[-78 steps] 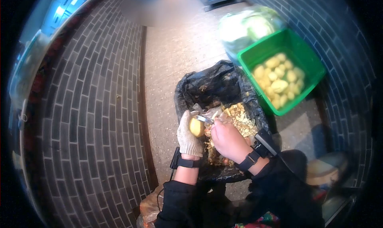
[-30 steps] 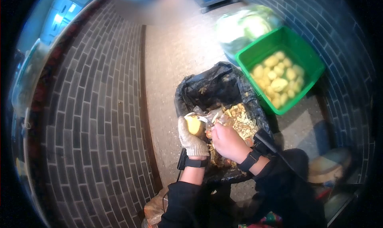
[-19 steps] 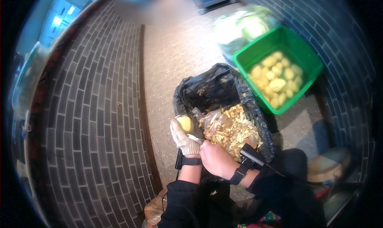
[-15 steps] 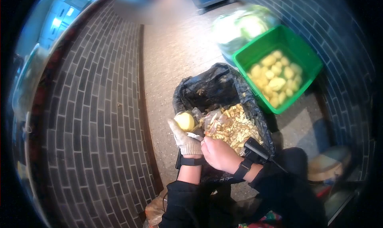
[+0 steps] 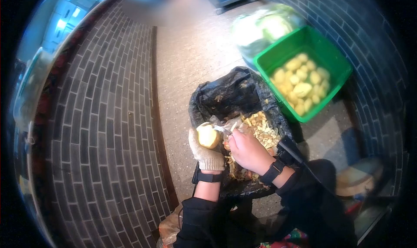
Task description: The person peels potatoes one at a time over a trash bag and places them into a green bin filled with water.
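My left hand (image 5: 204, 151), in a pale knitted glove, holds a mostly peeled yellow potato (image 5: 208, 136) over the left side of a bin lined with a black plastic bag (image 5: 232, 89). My right hand (image 5: 248, 150) is bare and closed around the handle of a peeler (image 5: 222, 129), whose metal end touches the potato's upper right side. Its handle is mostly hidden by my fingers. Below both hands, a heap of potato peelings (image 5: 265, 133) lies in the bin.
A green crate (image 5: 321, 44) with several peeled potatoes (image 5: 302, 89) stands beyond the bin to the right. Behind it is a clear bag of pale green cabbage (image 5: 265, 26). Brick walls (image 5: 100, 118) run along both sides. A plastic bag (image 5: 169, 226) lies at lower left.
My right hand has moved up and right, bringing the peeler from below the potato to its upper side. The potato has turned and shifted slightly right in my left hand.
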Tool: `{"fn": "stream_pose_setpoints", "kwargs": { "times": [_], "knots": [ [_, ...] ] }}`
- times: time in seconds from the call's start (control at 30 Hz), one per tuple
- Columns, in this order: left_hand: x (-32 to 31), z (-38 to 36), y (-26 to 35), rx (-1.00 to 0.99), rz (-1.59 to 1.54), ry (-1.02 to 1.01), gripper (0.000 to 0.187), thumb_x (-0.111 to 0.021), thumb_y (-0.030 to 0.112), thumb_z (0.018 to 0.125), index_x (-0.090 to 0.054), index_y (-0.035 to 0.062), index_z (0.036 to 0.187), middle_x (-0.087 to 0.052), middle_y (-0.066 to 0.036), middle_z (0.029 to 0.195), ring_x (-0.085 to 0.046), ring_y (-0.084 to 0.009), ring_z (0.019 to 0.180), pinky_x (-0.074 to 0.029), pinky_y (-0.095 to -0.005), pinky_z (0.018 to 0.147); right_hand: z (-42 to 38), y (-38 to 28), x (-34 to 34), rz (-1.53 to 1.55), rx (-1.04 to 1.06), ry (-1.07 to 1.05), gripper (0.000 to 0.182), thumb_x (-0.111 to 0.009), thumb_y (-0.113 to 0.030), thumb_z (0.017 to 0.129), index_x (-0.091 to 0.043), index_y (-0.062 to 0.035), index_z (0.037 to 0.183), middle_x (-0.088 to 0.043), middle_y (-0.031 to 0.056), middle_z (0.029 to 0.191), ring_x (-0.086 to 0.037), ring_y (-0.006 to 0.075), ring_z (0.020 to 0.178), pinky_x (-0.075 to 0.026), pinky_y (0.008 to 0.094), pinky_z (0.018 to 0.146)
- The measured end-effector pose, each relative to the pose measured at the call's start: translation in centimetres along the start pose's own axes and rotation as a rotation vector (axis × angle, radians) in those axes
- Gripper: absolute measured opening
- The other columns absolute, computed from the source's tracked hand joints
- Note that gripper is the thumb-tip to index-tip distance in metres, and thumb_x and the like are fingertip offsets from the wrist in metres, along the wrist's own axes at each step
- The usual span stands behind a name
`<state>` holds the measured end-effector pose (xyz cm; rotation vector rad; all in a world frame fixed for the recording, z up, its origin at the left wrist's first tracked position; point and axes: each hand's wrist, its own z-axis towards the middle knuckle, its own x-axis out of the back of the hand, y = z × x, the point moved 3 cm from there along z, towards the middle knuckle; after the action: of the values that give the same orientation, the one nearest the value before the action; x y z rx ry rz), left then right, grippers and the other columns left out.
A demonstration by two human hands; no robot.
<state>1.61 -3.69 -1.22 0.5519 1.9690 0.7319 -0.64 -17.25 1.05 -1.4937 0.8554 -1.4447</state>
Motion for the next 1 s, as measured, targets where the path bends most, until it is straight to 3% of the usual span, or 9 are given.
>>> {"fn": "stream_pose_setpoints", "kwargs": {
  "times": [0.17,0.33,0.53,0.6,0.63,0.7,0.83,0.93,1.0],
  "knots": [
    [0.5,0.1,-0.4,-0.106,0.007,0.060,0.044,-0.050,0.049,0.095,-0.062,0.0066,0.098,-0.065,-0.007,0.086,-0.063,-0.0207,0.077,-0.053,-0.0334,0.072,-0.6,-0.5,-1.0,0.026,-0.106,-0.116,0.027,-0.045,-0.019,0.096,-0.052,0.0050,0.087,-0.059,0.0290,0.073,-0.060,0.0461,0.073,-0.047,0.0514,0.065],
    [-0.7,-0.9,0.8,-0.228,0.042,0.130,0.045,-0.048,0.050,0.097,-0.061,0.0070,0.096,-0.064,-0.007,0.084,-0.062,-0.0196,0.076,-0.052,-0.0329,0.070,-1.8,-0.7,-2.4,0.058,0.006,-0.076,0.027,-0.045,-0.018,0.096,-0.053,0.0061,0.086,-0.060,0.0295,0.074,-0.060,0.0469,0.073,-0.048,0.0519,0.067],
    [0.7,0.2,1.2,-0.426,0.364,0.244,0.051,-0.047,0.056,0.095,-0.061,0.0070,0.103,-0.064,-0.008,0.092,-0.062,-0.0194,0.082,-0.053,-0.0328,0.074,-3.4,-1.8,-4.1,0.039,-0.101,-0.191,0.028,-0.044,-0.018,0.096,-0.052,0.0070,0.088,-0.060,0.0300,0.076,-0.060,0.0469,0.072,-0.048,0.0526,0.066],
    [0.0,-0.1,1.0,-0.202,0.209,0.185,0.061,-0.047,0.063,0.092,-0.059,0.0066,0.112,-0.064,-0.008,0.099,-0.061,-0.0212,0.087,-0.052,-0.0370,0.079,-2.9,-1.1,-4.0,0.075,-0.023,-0.190,0.028,-0.044,-0.019,0.096,-0.052,0.0066,0.087,-0.061,0.0296,0.076,-0.060,0.0466,0.073,-0.047,0.0527,0.066],
    [-0.5,-0.3,1.2,-0.201,0.209,0.185,0.061,-0.047,0.063,0.092,-0.059,0.0066,0.112,-0.064,-0.008,0.099,-0.061,-0.0212,0.087,-0.052,-0.0370,0.079,-2.9,-0.8,-3.7,0.075,-0.024,-0.189,0.028,-0.044,-0.019,0.096,-0.052,0.0066,0.087,-0.061,0.0296,0.076,-0.060,0.0466,0.073,-0.047,0.0527,0.066],
    [-2.5,-1.3,1.8,-0.034,0.096,0.324,0.070,-0.046,0.070,0.088,-0.058,0.0065,0.115,-0.063,-0.007,0.104,-0.060,-0.0235,0.092,-0.051,-0.0414,0.079,-2.3,-1.1,-2.6,0.020,-0.010,-0.194,0.027,-0.045,-0.018,0.096,-0.052,0.0053,0.086,-0.061,0.0280,0.073,-0.060,0.0454,0.072,-0.047,0.0524,0.066],
    [-2.2,-0.7,2.3,-0.093,-0.009,0.221,0.063,-0.051,0.068,0.085,-0.060,0.0075,0.102,-0.063,-0.007,0.085,-0.060,-0.0243,0.078,-0.050,-0.0368,0.074,-1.1,-0.1,-0.6,-0.032,-0.053,-0.085,0.025,-0.046,-0.019,0.096,-0.052,0.0031,0.086,-0.060,0.0263,0.070,-0.060,0.0442,0.070,-0.047,0.0514,0.064],
    [0.0,0.3,1.8,0.032,0.071,0.049,0.059,-0.053,0.064,0.086,-0.062,0.0071,0.099,-0.064,-0.008,0.085,-0.061,-0.0227,0.079,-0.050,-0.0342,0.073,-0.5,0.1,0.4,-0.026,-0.054,-0.043,0.025,-0.046,-0.019,0.096,-0.052,0.0027,0.086,-0.059,0.0261,0.071,-0.060,0.0443,0.069,-0.046,0.0506,0.063],
    [-0.4,0.0,1.1,0.033,0.041,0.059,0.055,-0.055,0.061,0.087,-0.062,0.0077,0.098,-0.064,-0.007,0.085,-0.061,-0.0220,0.079,-0.050,-0.0329,0.071,-0.1,0.3,0.5,-0.007,-0.066,-0.041,0.024,-0.046,-0.019,0.096,-0.052,0.0025,0.087,-0.059,0.0262,0.072,-0.059,0.0441,0.068,-0.045,0.0500,0.062]
  ]
}}
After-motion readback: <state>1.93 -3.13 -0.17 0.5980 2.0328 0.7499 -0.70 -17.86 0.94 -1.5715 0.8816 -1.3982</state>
